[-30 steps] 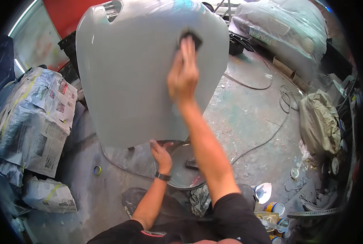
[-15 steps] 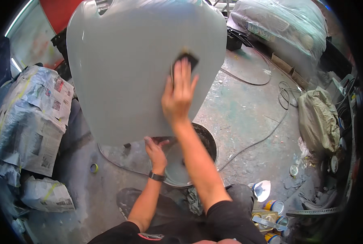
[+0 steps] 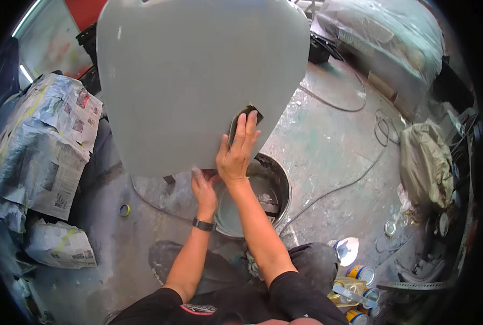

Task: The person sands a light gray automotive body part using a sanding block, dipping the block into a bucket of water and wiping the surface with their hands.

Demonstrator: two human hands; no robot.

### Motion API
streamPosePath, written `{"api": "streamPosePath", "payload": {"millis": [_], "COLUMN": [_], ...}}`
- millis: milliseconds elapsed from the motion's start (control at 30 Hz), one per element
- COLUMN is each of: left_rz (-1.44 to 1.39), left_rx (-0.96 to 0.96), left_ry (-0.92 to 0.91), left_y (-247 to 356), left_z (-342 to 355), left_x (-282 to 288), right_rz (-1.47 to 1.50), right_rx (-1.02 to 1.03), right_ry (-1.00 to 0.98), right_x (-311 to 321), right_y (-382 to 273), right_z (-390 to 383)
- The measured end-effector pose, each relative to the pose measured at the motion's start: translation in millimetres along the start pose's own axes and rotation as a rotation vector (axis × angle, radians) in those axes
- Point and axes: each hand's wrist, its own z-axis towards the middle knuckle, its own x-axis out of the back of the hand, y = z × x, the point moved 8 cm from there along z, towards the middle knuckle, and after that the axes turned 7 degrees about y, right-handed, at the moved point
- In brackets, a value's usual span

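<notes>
A large grey car hood (image 3: 198, 86) stretches away from me, its rounded near edge in front of my knees. My right hand (image 3: 236, 154) lies on its right side, fingers extended over a dark sheet of sandpaper (image 3: 257, 115) pressed to the surface. Part of the sheet shows beyond the fingertips and along the left of the fingers. My left hand (image 3: 203, 189), with a dark watch on the wrist, holds the hood's near edge; some of its fingers are hidden there. Below the edge stands a round bucket (image 3: 289, 197) with greyish water and a block-like object in it.
Newspaper-covered parts (image 3: 63, 146) stand at the left. A plastic-wrapped car part (image 3: 382, 32) lies at the back right, a crumpled beige cover (image 3: 425, 162) nearer. A hose (image 3: 336, 192) snakes over the floor. Several cans (image 3: 363, 273) sit by my right knee; a tape roll (image 3: 124, 209) lies left.
My right hand has slid the sandpaper toward me along the hood's right side. My left hand stays at the near edge. The view has shifted slightly, and more of the bucket's inside shows.
</notes>
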Motion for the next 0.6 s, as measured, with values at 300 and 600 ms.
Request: {"api": "streamPosePath", "payload": {"millis": [300,600], "left_rz": [-0.057,-0.018], "left_rx": [0.036,-0.010], "left_ry": [0.032,0.069], "left_y": [-12,-13], "left_z": [-7,-5], "left_x": [-12,-9], "right_rz": [0.025,0.062], "right_rx": [0.149,0.246], "right_ry": [0.056,0.069], "right_x": [-24,-23], "right_y": [-34,-57], "right_z": [185,133]}}
